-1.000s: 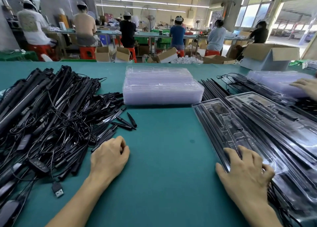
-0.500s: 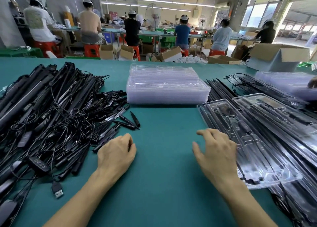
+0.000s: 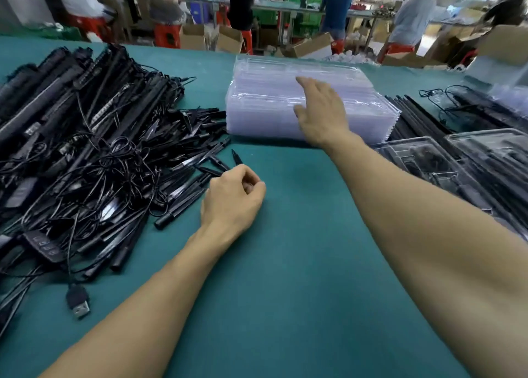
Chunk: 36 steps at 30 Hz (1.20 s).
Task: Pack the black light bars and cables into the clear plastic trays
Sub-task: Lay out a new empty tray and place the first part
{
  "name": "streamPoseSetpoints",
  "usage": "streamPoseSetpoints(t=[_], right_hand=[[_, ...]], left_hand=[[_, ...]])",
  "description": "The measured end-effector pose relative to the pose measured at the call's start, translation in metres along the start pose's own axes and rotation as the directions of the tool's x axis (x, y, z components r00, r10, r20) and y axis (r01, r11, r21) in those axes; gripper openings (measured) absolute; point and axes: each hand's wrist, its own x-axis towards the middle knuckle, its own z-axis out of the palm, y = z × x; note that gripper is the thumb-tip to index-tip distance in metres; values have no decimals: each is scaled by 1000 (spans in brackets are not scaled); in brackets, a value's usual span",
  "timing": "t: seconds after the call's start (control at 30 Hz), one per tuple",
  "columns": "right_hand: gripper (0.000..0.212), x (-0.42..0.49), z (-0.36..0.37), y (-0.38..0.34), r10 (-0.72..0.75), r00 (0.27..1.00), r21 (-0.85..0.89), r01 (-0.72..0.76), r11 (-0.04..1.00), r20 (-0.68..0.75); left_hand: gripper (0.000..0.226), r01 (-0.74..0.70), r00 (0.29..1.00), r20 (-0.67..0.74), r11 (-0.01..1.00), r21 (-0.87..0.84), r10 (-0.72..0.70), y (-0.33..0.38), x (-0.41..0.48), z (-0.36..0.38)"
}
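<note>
1. The stack of clear plastic trays point(image 3: 285, 103) sits toward the middle of the far edge of the green bench point(image 3: 285, 263).
2. Your right hand point(image 3: 323, 115) is stretched over the stack's near side, fingers straight and spread. Whether it touches the plastic cannot be told.
3. The heap of black light bars and tangled cables point(image 3: 85, 149) fills the left edge.
4. Your left hand point(image 3: 231, 197) rests on the bench just beside that heap, fingers loosely curled, gripping nothing visible.
5. Filled clear trays point(image 3: 428, 166) lie along the right edge.
</note>
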Motion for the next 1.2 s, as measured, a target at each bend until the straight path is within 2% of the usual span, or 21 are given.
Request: streamPoseSetpoints(t=[0.1, 0.2, 0.27, 0.4, 0.53, 0.6, 0.67, 0.73, 0.77, 0.83, 0.9, 1.03, 1.2], right_hand=[[45, 34, 2, 3, 22, 995, -66, -16, 998, 98], [26, 47, 7, 8, 34, 975, 95, -56, 994, 218], [19, 51, 12, 12, 11, 971, 187, -57, 981, 239], [24, 52, 16, 21, 12, 978, 337, -84, 938, 209], [23, 53, 13, 25, 57, 988, 373, -107, 922, 144], [21, 54, 13, 20, 61, 994, 271, -84, 959, 92], [24, 52, 16, 11, 50, 997, 95, -55, 994, 52], [24, 49, 20, 7, -4, 1000, -66, 6, 998, 28], [24, 47, 21, 8, -48, 998, -94, 51, 994, 32], [27, 45, 23, 11, -108, 993, -76, 111, 991, 43], [28, 46, 24, 11, -81, 996, -55, 82, 995, 22], [18, 58, 17, -4, 57, 982, 34, -52, 998, -181], [9, 59, -6, 8, -74, 939, 72, 104, 992, -337]], left_hand=[[9, 29, 1000, 1, 1000, -8, -29, 2, 4, 2], [9, 46, 999, -7, 999, -20, -46, 3, 3, 2], [9, 48, 999, -21, 999, -9, -48, 2, 2, 3], [8, 59, 998, -27, 998, 12, -58, 2, 3, 5], [7, 76, 997, -28, 997, 17, -76, 2, 3, 4], [7, 82, 996, -28, 996, 16, -82, 3, 3, 4], [7, 88, 996, -28, 996, 18, -88, 3, 3, 4], [8, 93, 995, -27, 995, 22, -92, 4, 4, 5], [8, 94, 995, -26, 995, 24, -93, 5, 3, 5], [8, 97, 995, -22, 995, 27, -96, 5, 3, 5], [7, 98, 995, -20, 995, 28, -97, 5, 3, 5], [5, 99, 995, -19, 995, 20, -98, 4, 3, 5], [4, 99, 995, -17, 995, 21, -98, 3, 3, 5]])
